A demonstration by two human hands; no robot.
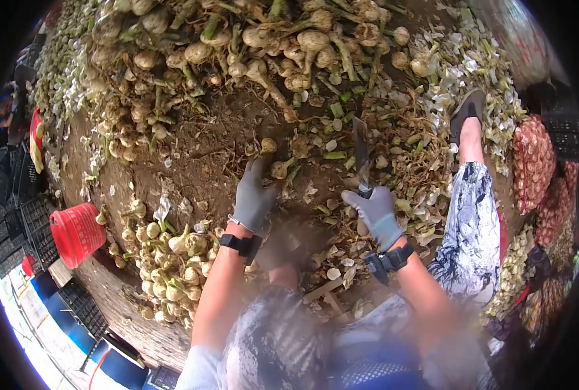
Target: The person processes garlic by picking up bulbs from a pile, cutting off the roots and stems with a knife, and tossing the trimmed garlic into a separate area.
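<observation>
Open soil (228,120) lies beyond left fingers (255,172), loosely extended beside a bulb (269,145); right fingers (382,200) grip a knife (361,148).

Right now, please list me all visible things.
garlic heap: one, tan, top
smaller pile: one, pale, lower left
loose bulbs: few, tan, centre
peelings: many, whitish, upper right
knife: one, dark, centre-right
bucket: one, red, left
crates: several, black, left
barrels: several, blue, lower left
mesh sacks: several, red, right
wristbands: two, black, wrists
trousers: one, black-white, lower right
shoe: one, dark, upper right
left hand: one, grey-gloved, centre
right hand: one, grey-gloved, holding knife
</observation>
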